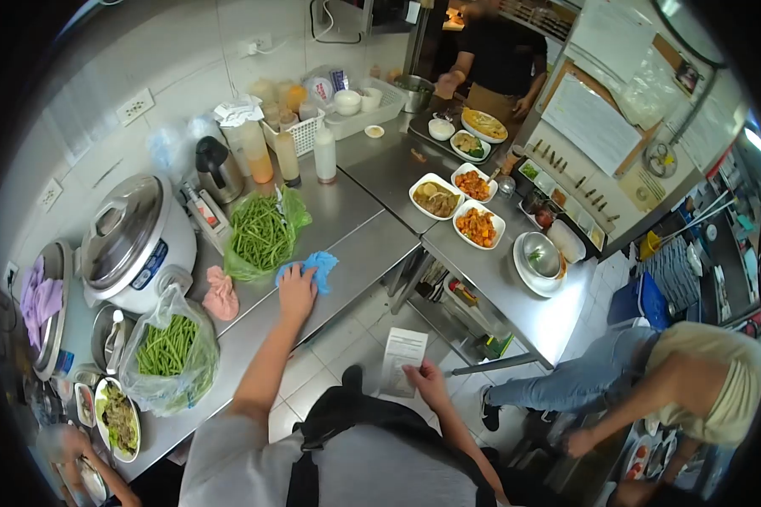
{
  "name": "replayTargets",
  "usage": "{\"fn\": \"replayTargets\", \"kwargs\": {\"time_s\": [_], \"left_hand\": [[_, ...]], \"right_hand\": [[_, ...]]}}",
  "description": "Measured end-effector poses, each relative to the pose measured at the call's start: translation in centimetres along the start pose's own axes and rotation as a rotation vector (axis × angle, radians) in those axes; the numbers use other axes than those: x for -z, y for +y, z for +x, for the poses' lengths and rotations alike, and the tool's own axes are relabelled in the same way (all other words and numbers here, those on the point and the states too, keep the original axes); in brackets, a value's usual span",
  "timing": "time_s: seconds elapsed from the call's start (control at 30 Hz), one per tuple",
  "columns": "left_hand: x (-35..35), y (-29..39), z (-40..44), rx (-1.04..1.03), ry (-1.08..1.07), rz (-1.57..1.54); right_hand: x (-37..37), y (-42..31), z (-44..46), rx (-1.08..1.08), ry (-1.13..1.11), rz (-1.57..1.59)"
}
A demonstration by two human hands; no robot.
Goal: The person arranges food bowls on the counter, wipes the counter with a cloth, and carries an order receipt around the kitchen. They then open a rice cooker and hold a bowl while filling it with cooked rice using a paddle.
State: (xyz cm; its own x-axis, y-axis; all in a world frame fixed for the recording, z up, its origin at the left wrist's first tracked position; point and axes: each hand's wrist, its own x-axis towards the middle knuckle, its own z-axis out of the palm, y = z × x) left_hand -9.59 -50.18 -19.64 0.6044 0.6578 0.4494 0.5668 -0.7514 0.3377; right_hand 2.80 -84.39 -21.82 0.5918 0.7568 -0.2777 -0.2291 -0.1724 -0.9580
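My left hand point(297, 293) rests on the steel counter point(347, 245), its fingers at the left edge of a crumpled blue cloth point(320, 269). Whether the fingers grip the cloth is unclear. In my right hand point(427, 382) is a printed paper slip point(403, 359), pinched at its lower right and held over the floor. Just beyond my left hand lies an open bag of green beans point(266, 232). A pink cloth point(221, 294) sits to the left of it, and a second bag of cut beans point(169, 346) stands nearer to me.
Rice cooker point(131, 241) and squeeze bottles point(325, 152) line the wall. Filled dishes point(479, 226) and a metal bowl point(541, 255) stand on the right counter. A person point(503, 59) stands at the back, another point(702, 380) bends at right; someone's hands point(76, 448) show lower left.
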Motion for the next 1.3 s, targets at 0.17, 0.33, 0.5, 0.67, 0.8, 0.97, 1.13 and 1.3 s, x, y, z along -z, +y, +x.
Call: {"fn": "replayTargets", "kwargs": {"time_s": [0.17, 0.33, 0.5, 0.67, 0.8, 0.97, 1.13, 1.3], "left_hand": [[-5.0, -1.6, 12.3, 0.123, -0.027, -0.221], [-10.5, 4.6, 27.4, 0.132, 0.072, -0.327], [-20.1, 8.2, 26.4, -0.041, -0.291, 0.151], [-13.7, 9.1, 15.6, -0.072, -0.487, -0.02], [-7.2, 2.8, 4.0, 0.064, -0.442, 0.007], [2.4, 5.2, 8.1, 0.463, -0.384, 0.298], [-2.7, 11.7, 14.0, 0.583, -0.068, -0.979], [-7.7, 14.1, 15.6, 0.607, 0.098, -1.127]], "right_hand": [[4.2, -5.8, 4.3, 0.032, 0.238, 0.105], [6.2, -8.7, 9.4, -0.092, 0.21, 0.269], [9.0, -15.3, 18.4, -0.098, 0.047, 0.221], [10.2, -21.5, 27.9, 0.032, -0.163, 0.152], [9.4, -22.5, 32.6, 0.057, -0.361, 0.159], [5.6, -22.3, 35.4, 0.02, -0.541, 0.123], [2.0, -20.1, 36.7, 0.035, -0.658, 0.018], [0.1, -17.5, 38.4, 0.088, -0.628, -0.036]]}}
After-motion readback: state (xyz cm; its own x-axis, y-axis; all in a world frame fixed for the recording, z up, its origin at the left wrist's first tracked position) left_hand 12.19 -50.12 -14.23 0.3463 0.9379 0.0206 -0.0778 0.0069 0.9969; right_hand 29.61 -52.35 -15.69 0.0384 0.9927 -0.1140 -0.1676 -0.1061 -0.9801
